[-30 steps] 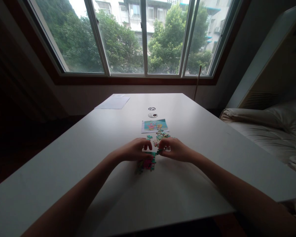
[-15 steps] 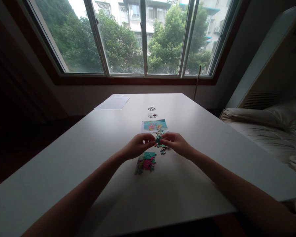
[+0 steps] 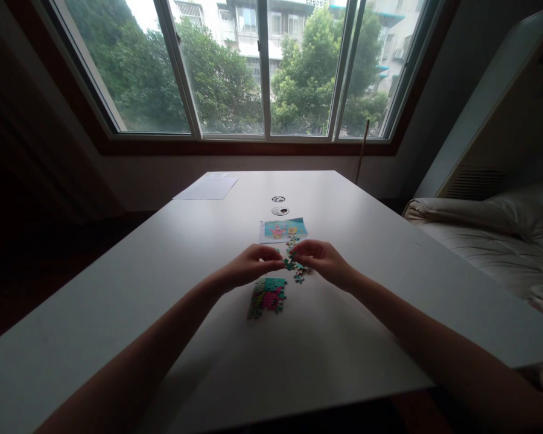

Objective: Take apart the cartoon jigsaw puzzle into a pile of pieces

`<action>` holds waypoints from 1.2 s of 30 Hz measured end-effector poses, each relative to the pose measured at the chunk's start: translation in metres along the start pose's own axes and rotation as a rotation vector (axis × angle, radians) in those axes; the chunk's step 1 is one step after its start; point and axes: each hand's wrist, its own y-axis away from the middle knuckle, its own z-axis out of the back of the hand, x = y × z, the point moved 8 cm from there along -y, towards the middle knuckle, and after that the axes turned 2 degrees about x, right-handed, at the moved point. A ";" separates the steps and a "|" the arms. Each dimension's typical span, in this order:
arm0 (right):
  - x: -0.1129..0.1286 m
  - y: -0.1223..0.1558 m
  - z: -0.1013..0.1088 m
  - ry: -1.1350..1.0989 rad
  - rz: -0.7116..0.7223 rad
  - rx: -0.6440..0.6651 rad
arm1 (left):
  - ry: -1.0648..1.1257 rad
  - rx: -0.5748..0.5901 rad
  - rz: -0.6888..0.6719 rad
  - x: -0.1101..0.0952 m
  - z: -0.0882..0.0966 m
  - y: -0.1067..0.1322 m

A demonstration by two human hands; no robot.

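Observation:
Between thumb and fingers, my left hand [image 3: 256,262] pinches a green jigsaw puzzle piece [image 3: 289,264]. My right hand [image 3: 319,256] is closed at the fingertips just to the right, over the loose pieces; a small greenish puzzle piece [image 3: 292,255] shows at its fingers. Several loose puzzle pieces [image 3: 300,275] lie under and beside the right hand. Nearer to me, below the left hand, sits a joined section of puzzle [image 3: 271,295] in green and pink. A printed picture card [image 3: 284,229] with a pink figure and a yellow figure lies just beyond the hands.
The white table [image 3: 185,374] stretches toward the window. Two round flat discs [image 3: 280,211] lie beyond the card, and white paper sheets [image 3: 208,187] rest at the far left corner. A padded light-coloured seat [image 3: 475,241] stands along the right side.
My hands have drawn slightly apart at the fingertips. The green piece at the left fingers is now lower and separate from the right fingers. The joined section has stayed in place.

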 end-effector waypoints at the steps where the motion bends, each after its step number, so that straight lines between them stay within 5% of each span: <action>1: -0.001 0.000 0.003 0.060 -0.003 -0.017 | -0.076 -0.016 0.013 0.003 0.002 0.000; 7: 0.008 0.004 0.020 0.776 0.119 -0.165 | -0.628 -0.190 0.069 0.016 0.024 0.000; 10: 0.012 0.008 0.011 0.951 0.192 -0.139 | -0.697 -0.123 0.064 0.017 0.028 0.001; 17: 0.007 0.017 -0.029 1.017 0.236 0.045 | -0.619 0.219 0.118 0.018 0.016 0.010; 30: 0.008 0.016 -0.032 0.903 0.164 0.208 | -0.547 0.267 0.011 0.004 -0.012 0.010; 36: 0.014 0.010 -0.015 0.737 0.101 0.113 | -0.524 0.284 0.050 0.007 -0.014 0.010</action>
